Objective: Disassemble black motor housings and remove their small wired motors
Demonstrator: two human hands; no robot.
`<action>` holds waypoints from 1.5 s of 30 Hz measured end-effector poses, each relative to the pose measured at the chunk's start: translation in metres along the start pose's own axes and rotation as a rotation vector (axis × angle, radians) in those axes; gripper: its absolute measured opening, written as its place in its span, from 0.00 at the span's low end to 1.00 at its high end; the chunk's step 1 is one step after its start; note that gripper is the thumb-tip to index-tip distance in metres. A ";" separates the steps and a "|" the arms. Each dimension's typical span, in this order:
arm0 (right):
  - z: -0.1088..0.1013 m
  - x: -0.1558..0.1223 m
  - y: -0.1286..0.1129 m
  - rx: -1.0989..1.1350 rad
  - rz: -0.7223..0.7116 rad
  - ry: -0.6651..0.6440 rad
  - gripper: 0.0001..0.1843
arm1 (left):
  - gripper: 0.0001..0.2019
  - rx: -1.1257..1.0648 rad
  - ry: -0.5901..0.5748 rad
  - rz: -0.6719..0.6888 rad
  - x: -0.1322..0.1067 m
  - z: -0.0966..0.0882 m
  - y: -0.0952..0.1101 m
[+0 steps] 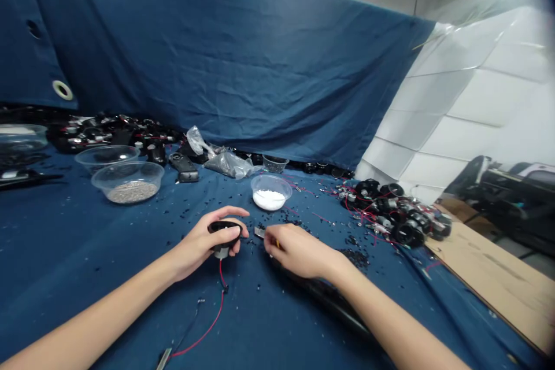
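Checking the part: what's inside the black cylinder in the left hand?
The left hand wraps the black cylinder; a dark rim, metal lower end and red wire show. Fingers and angle hide its inside, so contents cannot be told.

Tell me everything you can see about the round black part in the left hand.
The round black part is a shallow ring-like housing, plastic by its look, with a short silver metal cylinder below it. The left hand grips it, fingers curled over the rim, holding it upright over the blue cloth. A red wire leaves its underside and runs down across the cloth towards the lower edge of the view.
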State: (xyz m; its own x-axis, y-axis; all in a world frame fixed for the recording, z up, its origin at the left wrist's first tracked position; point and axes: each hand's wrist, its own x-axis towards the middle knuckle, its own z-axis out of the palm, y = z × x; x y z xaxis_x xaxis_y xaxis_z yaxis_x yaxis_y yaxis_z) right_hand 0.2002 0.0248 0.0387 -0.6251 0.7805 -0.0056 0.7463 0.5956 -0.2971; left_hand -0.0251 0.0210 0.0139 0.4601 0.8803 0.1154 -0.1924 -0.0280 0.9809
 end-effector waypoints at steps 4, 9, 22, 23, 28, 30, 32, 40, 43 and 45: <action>0.020 0.033 0.015 -0.005 0.019 0.053 0.07 | 0.24 0.008 0.029 0.002 0.001 -0.001 -0.001; 0.029 0.034 0.019 0.006 0.012 0.070 0.06 | 0.26 -0.041 0.008 0.000 -0.001 0.001 -0.001; 0.033 0.033 0.020 -0.026 -0.009 0.074 0.07 | 0.28 -0.007 0.008 0.002 -0.001 0.005 0.002; 0.033 0.033 0.021 -0.030 -0.012 0.076 0.07 | 0.28 -0.005 0.010 0.001 -0.001 0.005 0.002; 0.032 0.031 0.018 -0.063 -0.023 0.080 0.07 | 0.27 0.004 0.009 0.010 -0.002 0.005 0.002; 0.031 0.030 0.017 -0.080 -0.026 0.078 0.07 | 0.27 0.003 0.001 0.017 -0.001 0.004 0.001; 0.030 0.030 0.016 -0.095 -0.026 0.076 0.07 | 0.27 0.009 -0.009 0.022 -0.001 0.003 0.000; 0.032 0.028 0.013 -0.116 -0.050 0.068 0.09 | 0.26 0.033 -0.009 0.026 -0.001 0.003 0.000; 0.032 0.028 0.011 -0.116 -0.050 0.063 0.09 | 0.26 0.033 -0.011 0.022 -0.001 0.003 -0.001; 0.032 0.028 0.011 -0.116 -0.047 0.060 0.09 | 0.26 0.035 -0.009 0.021 -0.001 0.003 -0.001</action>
State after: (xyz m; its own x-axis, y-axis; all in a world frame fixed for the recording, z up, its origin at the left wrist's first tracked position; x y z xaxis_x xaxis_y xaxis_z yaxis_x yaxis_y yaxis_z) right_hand 0.1834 0.0472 0.0050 -0.6480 0.7589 0.0640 0.7399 0.6472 -0.1834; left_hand -0.0226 0.0184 0.0132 0.4643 0.8749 0.1376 -0.1718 -0.0635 0.9831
